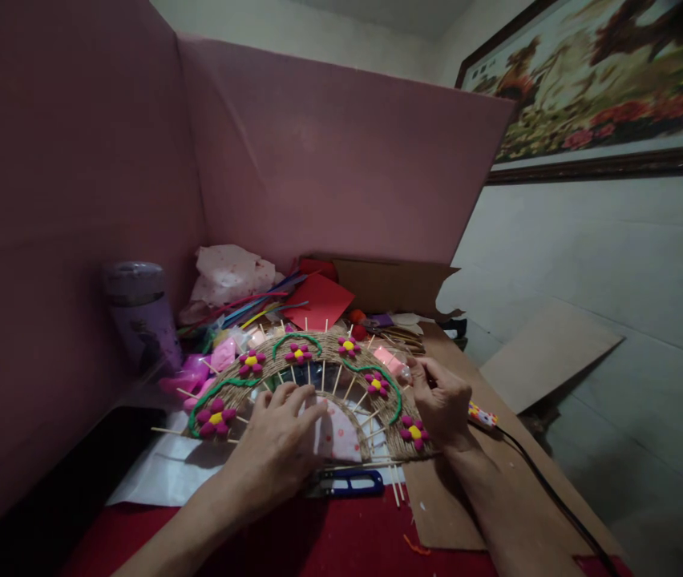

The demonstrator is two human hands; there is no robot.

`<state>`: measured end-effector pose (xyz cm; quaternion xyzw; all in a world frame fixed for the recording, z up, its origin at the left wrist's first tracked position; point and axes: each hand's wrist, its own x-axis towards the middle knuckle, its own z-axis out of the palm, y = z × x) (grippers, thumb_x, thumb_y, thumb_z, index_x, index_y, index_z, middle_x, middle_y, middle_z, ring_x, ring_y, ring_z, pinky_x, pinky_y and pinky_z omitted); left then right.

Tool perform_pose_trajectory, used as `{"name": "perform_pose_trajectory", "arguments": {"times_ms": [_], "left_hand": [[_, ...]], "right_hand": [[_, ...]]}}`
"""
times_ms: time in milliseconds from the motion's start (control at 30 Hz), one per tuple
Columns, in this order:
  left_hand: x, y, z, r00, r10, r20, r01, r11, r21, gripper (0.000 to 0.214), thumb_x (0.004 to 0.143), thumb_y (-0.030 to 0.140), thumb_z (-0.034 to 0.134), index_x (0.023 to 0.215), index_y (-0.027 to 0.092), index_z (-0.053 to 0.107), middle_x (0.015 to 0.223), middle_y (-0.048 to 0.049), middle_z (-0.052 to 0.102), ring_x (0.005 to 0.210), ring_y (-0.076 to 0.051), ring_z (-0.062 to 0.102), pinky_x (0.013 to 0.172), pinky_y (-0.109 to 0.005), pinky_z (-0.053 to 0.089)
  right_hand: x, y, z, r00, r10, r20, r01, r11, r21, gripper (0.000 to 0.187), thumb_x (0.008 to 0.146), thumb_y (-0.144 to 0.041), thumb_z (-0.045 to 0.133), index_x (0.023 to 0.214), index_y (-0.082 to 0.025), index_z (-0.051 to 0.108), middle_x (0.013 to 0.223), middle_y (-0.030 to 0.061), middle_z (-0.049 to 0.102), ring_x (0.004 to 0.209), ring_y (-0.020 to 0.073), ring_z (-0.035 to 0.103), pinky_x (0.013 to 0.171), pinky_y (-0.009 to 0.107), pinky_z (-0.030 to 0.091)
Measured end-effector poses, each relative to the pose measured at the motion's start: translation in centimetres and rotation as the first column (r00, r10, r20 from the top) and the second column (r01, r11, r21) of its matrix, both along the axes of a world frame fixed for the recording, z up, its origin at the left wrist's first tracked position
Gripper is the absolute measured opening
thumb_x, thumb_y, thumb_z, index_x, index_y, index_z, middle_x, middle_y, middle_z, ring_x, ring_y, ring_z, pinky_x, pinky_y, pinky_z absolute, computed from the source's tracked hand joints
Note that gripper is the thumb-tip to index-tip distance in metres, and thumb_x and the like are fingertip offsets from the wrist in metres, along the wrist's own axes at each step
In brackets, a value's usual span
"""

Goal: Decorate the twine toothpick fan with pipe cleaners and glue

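Note:
A half-round fan (323, 344) made of wooden sticks wound with brown twine lies in front of me. Purple clay flowers (298, 353) with yellow centres and green curling vines (400, 393) decorate its band. At its inner middle is a piece of pale cloth with red dots (338, 433). My left hand (278, 429) rests over the inner sticks, its fingers spread and slightly bent. Above the fan's right end, my right hand (441, 397) is closed in a pinch; what it holds, if anything, is too small to make out.
Blue-handled thread snips (353, 482) lie below the fan on red cloth (293, 537). A corded tool with a patterned handle (482, 414) sits on cardboard at right. A purple tumbler (143, 320), red paper (319, 300) and craft bags stand behind. Pink panels (329, 160) wall the back and left.

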<state>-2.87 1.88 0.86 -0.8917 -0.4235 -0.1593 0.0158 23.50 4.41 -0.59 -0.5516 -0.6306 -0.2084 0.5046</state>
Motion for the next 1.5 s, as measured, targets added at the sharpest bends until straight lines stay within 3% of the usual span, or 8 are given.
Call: {"name": "perform_pose_trajectory", "arguments": {"times_ms": [133,233,333,833,1000,1133,1267,1500], "left_hand": [[-0.8,0.4,0.6,0.968,0.251,0.013,-0.251,0.967,0.053,0.03,0.081,0.018,0.044,0.107,0.023,0.06,0.099,-0.0082,0.062,0.093,-0.024,0.052,0.078,-0.038,0.037],[-1.3,0.8,0.7,0.887,0.462,-0.017,-0.459,0.885,0.078,0.039,0.086,0.02,0.036,0.121,0.02,0.052,0.084,-0.0092,0.066,0.08,-0.024,0.059,0.068,-0.035,0.041],[-1.4,1.2,0.7,0.82,0.562,-0.108,-0.556,0.827,0.083,0.044,0.089,0.026,0.031,0.13,0.022,0.044,0.074,-0.0088,0.067,0.068,-0.026,0.063,0.059,-0.034,0.042],[-1.3,1.5,0.4,0.832,0.528,-0.171,-0.514,0.849,0.12,0.045,0.091,0.031,0.028,0.133,0.02,0.042,0.075,-0.0107,0.07,0.069,-0.027,0.066,0.057,-0.035,0.045],[-0.9,0.9,0.0,0.859,0.491,-0.141,-0.478,0.87,0.118,0.041,0.089,0.028,0.034,0.129,0.026,0.045,0.072,-0.0067,0.07,0.065,-0.024,0.066,0.053,-0.03,0.042],[-0.2,0.2,-0.4,0.93,0.354,-0.094,-0.349,0.935,0.07,0.027,0.088,0.028,0.039,0.106,0.024,0.058,0.077,-0.0042,0.07,0.069,-0.022,0.065,0.054,-0.028,0.041],[0.3,-0.3,-0.8,0.973,0.227,-0.047,-0.224,0.973,0.062,0.021,0.085,0.034,0.045,0.097,0.023,0.059,0.095,-0.0045,0.066,0.076,-0.022,0.064,0.053,-0.027,0.042],[0.5,-0.3,-1.7,0.992,0.119,-0.047,-0.114,0.989,0.098,0.029,0.08,0.017,0.048,0.108,0.017,0.055,0.098,-0.01,0.059,0.082,-0.023,0.059,0.059,-0.03,0.048]], "right_hand": [[-0.1,0.0,0.0,1.0,-0.005,0.025,0.005,1.0,0.011,0.031,0.087,-0.034,0.049,0.065,-0.017,0.063,0.052,-0.0004,0.056,0.045,0.01,0.046,0.049,0.023,0.03],[-0.2,-0.1,0.0,0.999,0.004,0.033,-0.005,1.0,0.019,0.031,0.087,-0.033,0.049,0.064,-0.017,0.062,0.051,-0.0007,0.055,0.044,0.0097,0.045,0.048,0.023,0.03],[-0.3,-0.2,0.1,0.999,0.01,0.044,-0.012,0.999,0.033,0.028,0.086,-0.031,0.05,0.067,-0.016,0.063,0.051,-0.0007,0.055,0.044,0.0096,0.045,0.048,0.022,0.03],[-0.5,-0.3,-0.1,0.998,0.039,0.051,-0.04,0.999,0.019,0.026,0.086,-0.031,0.052,0.069,-0.016,0.065,0.05,-0.0006,0.054,0.046,0.0105,0.048,0.05,0.022,0.031],[-1.5,-0.8,0.1,0.99,0.139,0.008,-0.139,0.988,-0.063,0.025,0.086,-0.03,0.051,0.071,-0.016,0.065,0.057,0.0006,0.058,0.051,0.011,0.05,0.054,0.022,0.034],[-4.6,-1.9,1.7,0.965,0.26,-0.045,-0.263,0.94,-0.218,0.024,0.087,-0.026,0.048,0.07,-0.017,0.062,0.059,-0.0001,0.059,0.054,0.0106,0.051,0.055,0.022,0.035],[-9.0,-2.2,3.9,0.912,0.406,0.057,-0.353,0.849,-0.394,0.014,0.083,-0.018,0.048,0.082,-0.018,0.062,0.077,0.0018,0.065,0.071,0.0123,0.057,0.064,0.022,0.038],[-14.7,1.3,5.1,0.916,0.345,0.203,-0.162,0.784,-0.6,0.02,0.083,-0.026,0.046,0.087,-0.022,0.065,0.084,0.0032,0.07,0.078,0.017,0.062,0.066,0.026,0.039]]}}
